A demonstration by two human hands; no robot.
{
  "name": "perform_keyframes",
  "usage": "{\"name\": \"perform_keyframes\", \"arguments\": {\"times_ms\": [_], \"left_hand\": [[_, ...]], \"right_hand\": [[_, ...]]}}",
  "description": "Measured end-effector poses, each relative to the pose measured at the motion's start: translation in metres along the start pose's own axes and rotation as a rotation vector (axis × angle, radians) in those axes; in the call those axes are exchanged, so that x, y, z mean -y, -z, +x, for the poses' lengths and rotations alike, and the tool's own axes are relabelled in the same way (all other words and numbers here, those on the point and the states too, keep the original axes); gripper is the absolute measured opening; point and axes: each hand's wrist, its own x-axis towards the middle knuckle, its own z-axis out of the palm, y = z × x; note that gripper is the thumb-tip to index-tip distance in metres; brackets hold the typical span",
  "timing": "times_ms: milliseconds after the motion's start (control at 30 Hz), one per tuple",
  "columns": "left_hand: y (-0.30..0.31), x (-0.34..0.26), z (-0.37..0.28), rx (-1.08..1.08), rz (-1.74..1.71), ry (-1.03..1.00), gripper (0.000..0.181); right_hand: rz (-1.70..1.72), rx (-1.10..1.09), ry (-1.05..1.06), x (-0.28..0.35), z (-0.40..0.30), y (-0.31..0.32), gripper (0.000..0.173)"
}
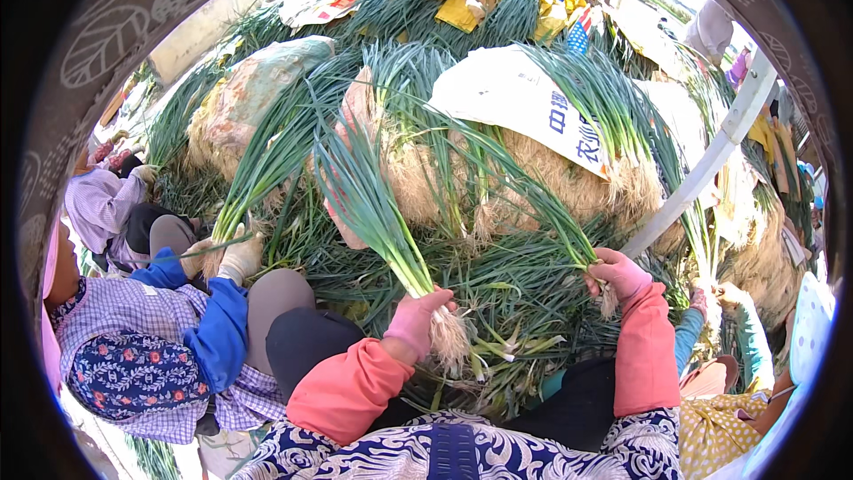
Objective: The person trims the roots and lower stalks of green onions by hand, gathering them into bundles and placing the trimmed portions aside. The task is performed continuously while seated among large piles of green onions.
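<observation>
My left hand (420, 323), in a pink glove with the fingertips bare, is closed round the white stems of a thick bunch of green onions (393, 240). Its pale roots hang below my fist, and the leaves point up and away. To the right, my right hand (612, 275), gloved alike, grips a thinner bunch of green onions (533, 193) close to its roots. Those leaves slant up to the left. Between and beneath the hands lies a heap of loose green leaves (506, 293). Both forearms wear coral sleeves.
Stacked green onions with a printed white sack (520, 97) and a faded sack (266, 87) rise ahead. A metal bar (706, 160) slants at right. A co-worker's gloved hands (230, 257) hold a bunch at left; another co-worker's hands (716, 300) hold stalks at right.
</observation>
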Motion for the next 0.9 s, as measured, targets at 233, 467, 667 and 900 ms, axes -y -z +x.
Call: {"name": "perform_keyframes", "arguments": {"times_ms": [233,467,667,900], "left_hand": [[-0.003,-0.001,0.000,-0.011,-0.072,-0.002,0.021],[-0.002,-0.003,-0.004,-0.017,-0.047,0.016,0.023],[-0.013,-0.001,-0.003,0.015,-0.045,0.038,0.018],[-0.010,-0.004,-0.007,-0.027,-0.066,0.018,0.021]], "right_hand": [[-0.270,-0.010,-0.165,-0.001,0.013,-0.003,0.022],[-1.002,-0.312,0.358,-0.010,0.000,0.015,0.040],[-1.291,-0.604,-0.357,-0.056,-0.048,0.161,0.040],[-1.618,-0.421,-0.966,-0.159,-0.019,0.206,0.030]]}}
